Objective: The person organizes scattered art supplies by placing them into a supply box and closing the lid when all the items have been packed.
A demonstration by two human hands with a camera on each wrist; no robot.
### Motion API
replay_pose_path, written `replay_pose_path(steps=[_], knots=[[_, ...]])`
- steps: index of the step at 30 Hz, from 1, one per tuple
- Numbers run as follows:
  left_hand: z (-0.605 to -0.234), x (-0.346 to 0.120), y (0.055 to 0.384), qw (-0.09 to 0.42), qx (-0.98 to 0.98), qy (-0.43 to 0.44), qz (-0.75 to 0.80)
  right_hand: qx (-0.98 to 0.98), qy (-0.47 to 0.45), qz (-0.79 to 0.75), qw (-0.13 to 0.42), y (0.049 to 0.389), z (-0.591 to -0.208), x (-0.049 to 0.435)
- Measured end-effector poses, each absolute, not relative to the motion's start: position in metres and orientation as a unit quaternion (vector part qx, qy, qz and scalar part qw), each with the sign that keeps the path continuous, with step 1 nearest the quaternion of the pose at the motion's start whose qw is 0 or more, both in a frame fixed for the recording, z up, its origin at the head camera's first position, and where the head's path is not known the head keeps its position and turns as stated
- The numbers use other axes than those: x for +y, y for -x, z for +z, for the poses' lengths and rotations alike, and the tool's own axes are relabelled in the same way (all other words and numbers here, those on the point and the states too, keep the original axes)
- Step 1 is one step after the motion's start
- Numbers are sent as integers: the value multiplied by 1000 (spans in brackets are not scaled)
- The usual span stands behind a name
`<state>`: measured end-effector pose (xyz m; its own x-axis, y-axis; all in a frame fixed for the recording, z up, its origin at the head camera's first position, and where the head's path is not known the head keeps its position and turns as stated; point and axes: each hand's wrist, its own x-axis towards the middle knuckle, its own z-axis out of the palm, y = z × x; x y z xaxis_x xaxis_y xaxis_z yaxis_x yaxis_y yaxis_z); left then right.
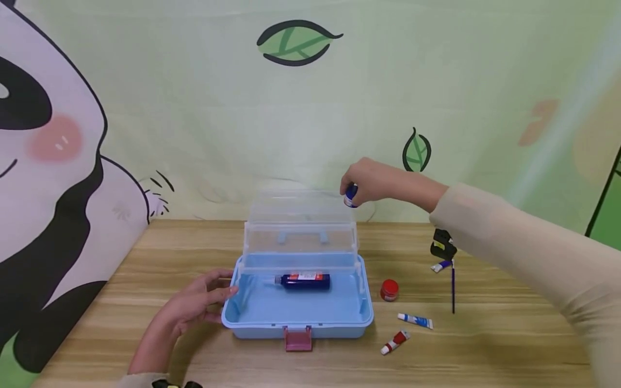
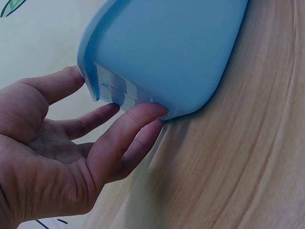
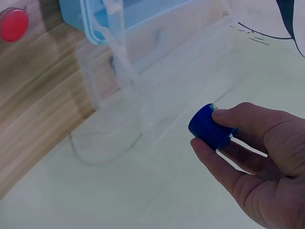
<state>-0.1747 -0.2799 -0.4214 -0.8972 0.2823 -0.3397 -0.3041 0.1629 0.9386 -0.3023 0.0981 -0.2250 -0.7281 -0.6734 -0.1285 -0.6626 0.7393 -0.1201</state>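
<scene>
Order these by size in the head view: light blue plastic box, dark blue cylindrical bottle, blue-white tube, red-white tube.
1. Light blue plastic box
2. Dark blue cylindrical bottle
3. Blue-white tube and red-white tube: too alike to rank

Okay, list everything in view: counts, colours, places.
box: 1, light blue, on table
latch: 1, pink, box front
lid: 1, clear, raised
bottle: 1, dark blue, lying inside box
small jar: 1, blue, in right hand
lidded jar: 1, red, right of box
tubes: 3, blue, red, purple, right of box
stick: 1, purple, near purple tube
table: 1, brown, beneath box
panda backdrop: 1, green, behind table
sleeves: 2, cream, both arms
wrist devices: 2, black, by sleeves
left hand: 1, bare, touching box
right hand: 1, bare, raised
</scene>
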Motion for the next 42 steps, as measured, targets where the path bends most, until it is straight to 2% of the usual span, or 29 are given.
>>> replay_pose_path(steps=[10, 16, 21, 29, 42], knots=[[-423, -280, 173, 226, 728, 15, 647, 933, 347, -22, 96, 317, -212, 77], [-424, -280, 174, 227, 723, 3, 653, 943, 303, -41, 131, 334, -204, 70], [-423, -278, 175, 230, 722, 2, 653, 948, 272, -46, 157, 348, -206, 70], [-421, -277, 170, 238, 720, -6, 652, 952, 256, -38, 161, 367, -212, 65], [-421, -283, 166, 244, 719, -14, 651, 952, 230, -59, 193, 369, -210, 42]])
